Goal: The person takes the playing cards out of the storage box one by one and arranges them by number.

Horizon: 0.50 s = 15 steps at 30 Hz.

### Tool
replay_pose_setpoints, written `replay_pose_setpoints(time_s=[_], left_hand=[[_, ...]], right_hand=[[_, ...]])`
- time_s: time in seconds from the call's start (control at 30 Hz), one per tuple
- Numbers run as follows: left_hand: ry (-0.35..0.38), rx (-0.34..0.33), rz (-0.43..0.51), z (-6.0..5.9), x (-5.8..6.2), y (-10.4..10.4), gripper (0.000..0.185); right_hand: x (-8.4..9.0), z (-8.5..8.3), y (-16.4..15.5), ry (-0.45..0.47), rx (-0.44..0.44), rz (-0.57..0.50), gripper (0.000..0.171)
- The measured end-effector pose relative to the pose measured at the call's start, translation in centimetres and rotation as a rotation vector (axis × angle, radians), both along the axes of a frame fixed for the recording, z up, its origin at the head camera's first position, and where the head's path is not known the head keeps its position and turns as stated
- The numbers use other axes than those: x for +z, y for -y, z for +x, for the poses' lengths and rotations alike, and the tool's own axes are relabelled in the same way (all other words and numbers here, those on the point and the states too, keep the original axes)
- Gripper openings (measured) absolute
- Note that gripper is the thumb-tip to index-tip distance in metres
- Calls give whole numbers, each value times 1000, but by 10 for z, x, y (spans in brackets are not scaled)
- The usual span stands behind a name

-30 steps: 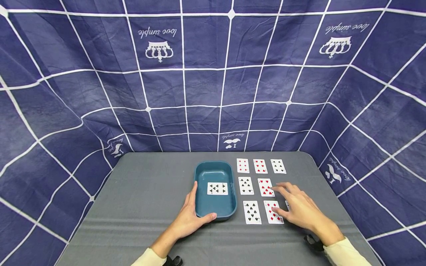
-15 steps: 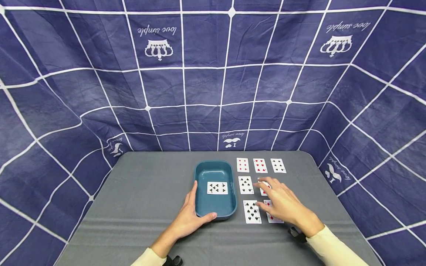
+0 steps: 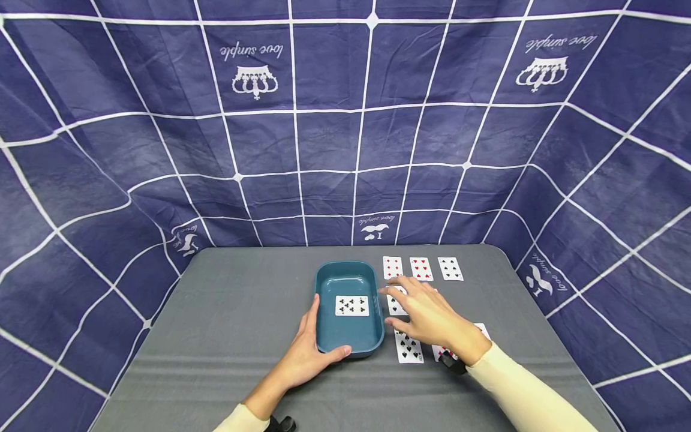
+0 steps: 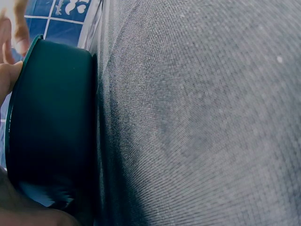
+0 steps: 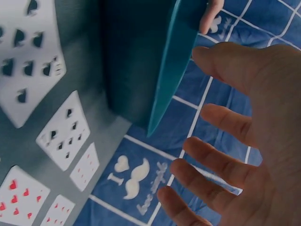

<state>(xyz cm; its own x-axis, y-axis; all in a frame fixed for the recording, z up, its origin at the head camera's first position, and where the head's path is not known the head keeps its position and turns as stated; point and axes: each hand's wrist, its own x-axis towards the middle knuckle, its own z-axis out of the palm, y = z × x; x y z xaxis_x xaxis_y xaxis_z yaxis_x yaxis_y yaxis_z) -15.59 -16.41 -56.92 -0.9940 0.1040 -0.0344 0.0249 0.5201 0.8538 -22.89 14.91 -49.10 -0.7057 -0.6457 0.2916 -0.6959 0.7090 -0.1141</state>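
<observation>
A teal tray sits on the grey table with a black clubs card lying in it. My left hand grips the tray's near left corner, thumb on the front rim and fingers along the left wall. In the left wrist view the tray wall fills the left side. My right hand hovers with spread fingers over the middle row of cards, just right of the tray, and holds nothing. It hides most of a black card. Its spread fingers show beside the tray.
Face-up cards lie in rows right of the tray: three at the back, a spades card at the front, and red cards partly under my forearm. A blue checked cloth hangs behind and around the table.
My right hand has moved left, from the right-hand cards to over the middle card next to the tray. The left hand and the tray have stayed put.
</observation>
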Motion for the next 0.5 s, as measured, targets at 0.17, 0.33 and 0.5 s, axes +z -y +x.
replay_pose_setpoints(time_s=[0.17,0.33,0.5], left_hand=[[11,-2,-3,-1,0,1,142],[13,-5,-10,-1,0,0,143],[10,-4,-13,-1,0,0,142]], right_hand=[[8,-7,18,15,51,3,63],[13,-16,37,46,85,27,63],[16,-29,56,125,102,45,65]])
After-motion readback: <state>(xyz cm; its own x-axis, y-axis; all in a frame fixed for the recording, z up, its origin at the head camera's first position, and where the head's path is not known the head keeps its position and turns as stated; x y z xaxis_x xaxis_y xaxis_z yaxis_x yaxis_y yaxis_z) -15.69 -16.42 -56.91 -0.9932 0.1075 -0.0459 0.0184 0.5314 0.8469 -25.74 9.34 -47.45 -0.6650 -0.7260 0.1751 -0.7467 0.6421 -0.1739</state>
